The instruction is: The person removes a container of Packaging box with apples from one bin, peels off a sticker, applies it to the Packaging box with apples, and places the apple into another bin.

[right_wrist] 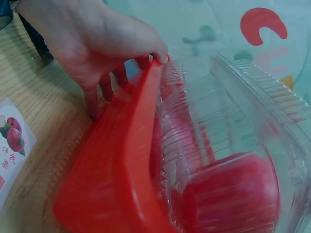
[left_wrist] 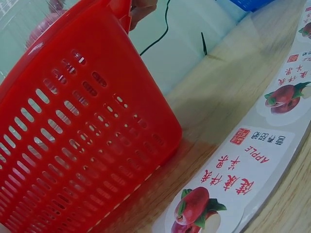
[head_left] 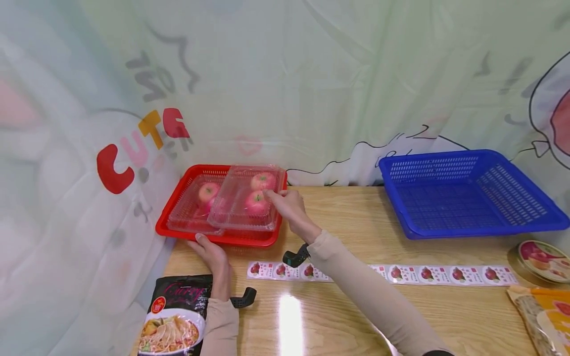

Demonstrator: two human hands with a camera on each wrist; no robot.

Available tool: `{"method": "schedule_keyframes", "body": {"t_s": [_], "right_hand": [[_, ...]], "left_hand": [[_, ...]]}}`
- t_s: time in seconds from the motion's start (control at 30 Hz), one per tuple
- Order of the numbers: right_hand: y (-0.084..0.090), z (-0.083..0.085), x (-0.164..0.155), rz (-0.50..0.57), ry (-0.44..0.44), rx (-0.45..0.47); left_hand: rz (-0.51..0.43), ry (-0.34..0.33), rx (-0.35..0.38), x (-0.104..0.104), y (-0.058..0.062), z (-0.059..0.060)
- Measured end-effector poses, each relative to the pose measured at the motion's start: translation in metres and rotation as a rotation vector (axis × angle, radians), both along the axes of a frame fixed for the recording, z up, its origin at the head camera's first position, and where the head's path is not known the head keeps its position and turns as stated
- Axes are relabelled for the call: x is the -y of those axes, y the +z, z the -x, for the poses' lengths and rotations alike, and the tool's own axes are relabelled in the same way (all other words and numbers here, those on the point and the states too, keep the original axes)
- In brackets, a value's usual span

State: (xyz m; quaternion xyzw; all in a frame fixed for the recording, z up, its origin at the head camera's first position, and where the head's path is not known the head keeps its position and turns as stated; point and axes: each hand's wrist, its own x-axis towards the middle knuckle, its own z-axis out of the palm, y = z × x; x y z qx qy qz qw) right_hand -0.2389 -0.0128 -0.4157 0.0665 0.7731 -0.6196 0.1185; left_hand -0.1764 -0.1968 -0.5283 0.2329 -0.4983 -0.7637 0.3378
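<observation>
A red plastic basket with slotted walls sits on the table at the left. Inside are two clear plastic boxes: the right box overlaps the left box, and red apples show through them. My left hand grips the basket's front rim, thumb on top and fingers along the outer wall, as the right wrist view shows. At the basket's right side, my right hand holds the rim, its thumb reaching inward over the right box. The left wrist view catches only some right-hand fingers.
A strip of apple labels runs across the table before the basket. A blue basket stands at the right, near a round tin and an orange bag. A black curry noodle packet lies front left. A printed curtain hangs behind.
</observation>
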Motion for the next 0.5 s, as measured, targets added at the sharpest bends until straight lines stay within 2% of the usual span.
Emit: {"method": "schedule_keyframes", "body": {"t_s": [0.13,0.33,0.5], "right_hand": [[0.005,0.001,-0.001,0.013,0.016,-0.028],[0.019,0.007,0.003,-0.101,0.036,-0.046],[0.03,0.008,0.006,-0.143,0.056,-0.04]], "left_hand": [[-0.007,-0.001,0.019,0.0,-0.001,0.0],[-0.018,-0.004,0.016,0.0,-0.001,0.001],[-0.013,-0.006,0.032,0.001,-0.002,-0.001]]}}
